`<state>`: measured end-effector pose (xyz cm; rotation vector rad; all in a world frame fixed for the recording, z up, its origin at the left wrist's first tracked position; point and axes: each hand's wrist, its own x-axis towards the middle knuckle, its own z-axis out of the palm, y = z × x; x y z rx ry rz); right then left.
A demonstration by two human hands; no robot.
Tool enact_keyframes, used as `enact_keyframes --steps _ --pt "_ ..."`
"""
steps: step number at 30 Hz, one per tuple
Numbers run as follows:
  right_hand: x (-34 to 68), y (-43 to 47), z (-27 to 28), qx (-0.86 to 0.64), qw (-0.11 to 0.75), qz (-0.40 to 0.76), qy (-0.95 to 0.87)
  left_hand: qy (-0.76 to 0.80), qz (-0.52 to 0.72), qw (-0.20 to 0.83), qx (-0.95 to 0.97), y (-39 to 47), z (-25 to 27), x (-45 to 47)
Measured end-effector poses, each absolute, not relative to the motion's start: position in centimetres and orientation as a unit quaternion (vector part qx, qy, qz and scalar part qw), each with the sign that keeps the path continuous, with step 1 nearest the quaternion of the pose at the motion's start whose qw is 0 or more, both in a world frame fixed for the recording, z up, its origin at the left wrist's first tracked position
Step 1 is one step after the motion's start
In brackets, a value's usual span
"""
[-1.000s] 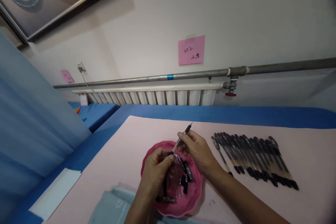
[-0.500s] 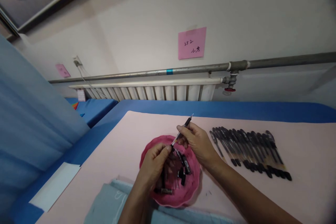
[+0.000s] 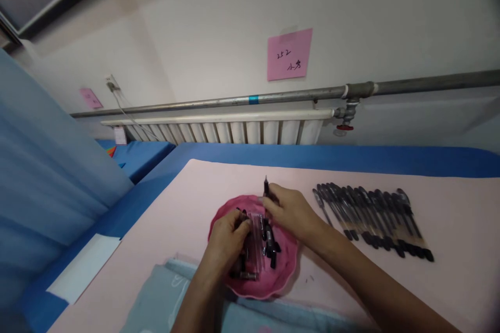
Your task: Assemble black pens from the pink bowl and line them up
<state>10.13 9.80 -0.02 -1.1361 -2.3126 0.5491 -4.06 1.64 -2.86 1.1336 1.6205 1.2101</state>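
My right hand (image 3: pixel 287 208) pinches a pen (image 3: pixel 266 187) with a black grip, its bare tip pointing up, above the back right rim of a pink bowl (image 3: pixel 291 270). Over the left side of that bowl is my left hand (image 3: pixel 228 234), its thumb and fingers closed together. Something dark shows at those fingertips, but I cannot make out what it is. Inside the bowl lie clear pen barrels (image 3: pixel 255 244) and several black pen caps (image 3: pixel 269 242). The lower part of the pen is hidden behind my right fingers.
A row of capped black pens (image 3: pixel 375 218) lies on the pink table cover (image 3: pixel 172 213) at right. A folded blue-green cloth (image 3: pixel 156 296) sits in front of the bowl, and a white sheet (image 3: pixel 86 268) lies at left. Behind the table are a radiator (image 3: pixel 234 131) and pipe.
My right hand has turned the pen from slanting to nearly upright and drawn it away from my left fingers. My left hand has shifted slightly left; the pen's lower end has left it.
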Motion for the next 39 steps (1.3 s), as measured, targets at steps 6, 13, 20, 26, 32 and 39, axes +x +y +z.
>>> enact_keyframes --steps 6,13,20,26,32,39 --pt "10.3 10.1 -0.4 -0.41 0.252 0.206 -0.852 0.677 0.447 0.383 0.441 1.6 -2.4 -4.2" --pt "10.1 10.2 -1.0 -0.4 0.236 0.194 -0.864 0.701 0.407 0.35 0.469 1.6 -2.4 -4.1" --pt "10.4 10.5 -1.3 -0.409 0.201 0.18 -0.872 0.714 0.382 0.335 0.481 1.8 -2.7 -4.6" --pt "10.4 10.5 -1.1 -0.413 0.173 0.172 -0.877 0.685 0.334 0.33 0.557 1.6 -2.4 -4.0" --pt "10.4 10.5 -1.1 -0.415 0.172 0.175 -0.876 0.66 0.208 0.22 0.688 1.3 -2.4 -1.8" --pt "10.4 10.8 -1.3 -0.418 0.181 0.186 -0.871 0.684 0.147 0.209 0.683 1.3 -2.3 -1.2"
